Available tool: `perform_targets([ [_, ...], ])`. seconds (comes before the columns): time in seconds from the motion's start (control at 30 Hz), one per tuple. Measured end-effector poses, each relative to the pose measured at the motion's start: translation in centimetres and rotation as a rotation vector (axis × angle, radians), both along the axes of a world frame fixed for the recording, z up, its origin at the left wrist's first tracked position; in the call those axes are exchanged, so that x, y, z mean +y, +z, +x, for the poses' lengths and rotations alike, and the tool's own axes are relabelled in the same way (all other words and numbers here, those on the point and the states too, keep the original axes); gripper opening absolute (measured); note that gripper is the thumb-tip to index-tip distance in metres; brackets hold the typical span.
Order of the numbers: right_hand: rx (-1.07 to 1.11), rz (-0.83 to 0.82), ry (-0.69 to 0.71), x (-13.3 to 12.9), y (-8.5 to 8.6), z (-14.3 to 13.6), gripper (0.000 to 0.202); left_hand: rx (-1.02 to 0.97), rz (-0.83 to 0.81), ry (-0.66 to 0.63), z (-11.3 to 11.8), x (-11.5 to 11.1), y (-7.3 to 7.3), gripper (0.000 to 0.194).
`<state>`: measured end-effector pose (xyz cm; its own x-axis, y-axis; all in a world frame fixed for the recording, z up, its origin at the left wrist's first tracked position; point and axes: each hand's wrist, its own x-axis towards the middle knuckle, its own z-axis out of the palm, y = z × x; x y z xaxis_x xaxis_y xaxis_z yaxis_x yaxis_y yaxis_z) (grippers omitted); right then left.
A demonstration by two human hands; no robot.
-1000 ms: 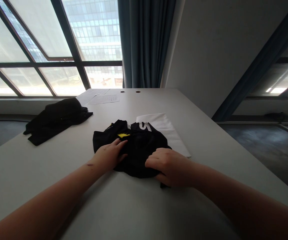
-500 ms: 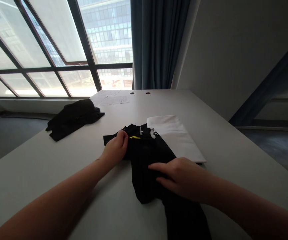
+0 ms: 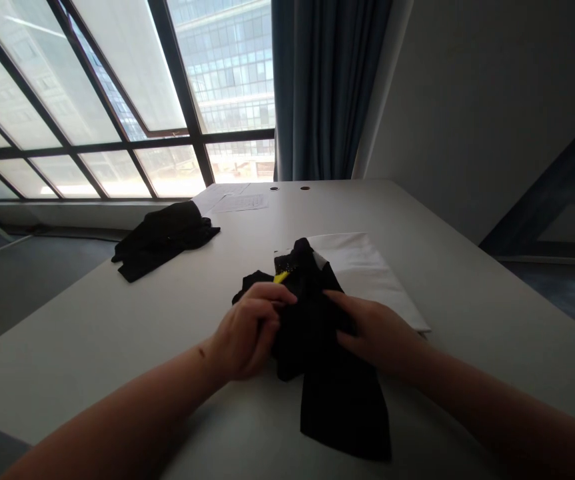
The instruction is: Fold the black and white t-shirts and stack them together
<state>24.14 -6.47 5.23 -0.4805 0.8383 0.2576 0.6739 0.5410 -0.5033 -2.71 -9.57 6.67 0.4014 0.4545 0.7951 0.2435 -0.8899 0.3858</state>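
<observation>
A bunched black garment (image 3: 312,333) with a yellow patch and some white print lies at the middle of the white table. My left hand (image 3: 252,327) pinches its left side, fingers curled on the cloth just below the yellow patch. On the garment's right side rests my right hand (image 3: 377,330), thumb and fingers apart, fingertips partly sunk in the dark fabric. A flap of the garment hangs toward me over the tabletop. Behind it and to the right lies a folded white cloth (image 3: 362,267), partly covered by the garment.
Another black garment (image 3: 162,240) lies at the table's left edge. Papers (image 3: 240,202) are flat near the far end of the white table (image 3: 447,293), beside two round holes. Windows and a blue curtain (image 3: 324,93) stand behind.
My left hand has moved right and toward me, my right hand slightly up. The garment is more bunched, its upper part raised, and its lower flap has drawn upward. The view has shifted slightly.
</observation>
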Motion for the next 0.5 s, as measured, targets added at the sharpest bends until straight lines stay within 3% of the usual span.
perform_targets([
  [0.1, 0.129, -0.112, 0.053, 0.3, -0.1, 0.0, 0.014, 0.199, 0.142, -0.125, 0.4, 0.0, -0.5, 0.025],
  [0.17, 0.331, -0.208, 0.064, 0.2, 0.4, -0.1, 0.011, 0.21, 0.134, -0.111, 0.8, 0.7, -1.4, 0.041],
  [0.27, 0.652, -0.369, 0.091, -0.4, 1.1, -0.1, 0.013, 0.15, -0.006, 0.04, 1.3, 1.7, -3.1, 0.09],
  [0.33, 0.797, -0.489, 0.134, -0.9, 1.1, -0.1, 0.021, 0.197, -0.117, 0.084, 1.5, 2.0, -3.9, 0.112],
  [0.43, 0.858, -0.712, 0.238, -1.2, 0.6, 0.1, 0.031, 0.274, -0.23, 0.041, 1.5, 2.0, -4.4, 0.11],
  [0.5, 0.839, -0.745, 0.271, -0.8, 0.2, 0.4, 0.033, 0.249, -0.254, -0.009, 1.4, 2.1, -4.3, 0.099],
])
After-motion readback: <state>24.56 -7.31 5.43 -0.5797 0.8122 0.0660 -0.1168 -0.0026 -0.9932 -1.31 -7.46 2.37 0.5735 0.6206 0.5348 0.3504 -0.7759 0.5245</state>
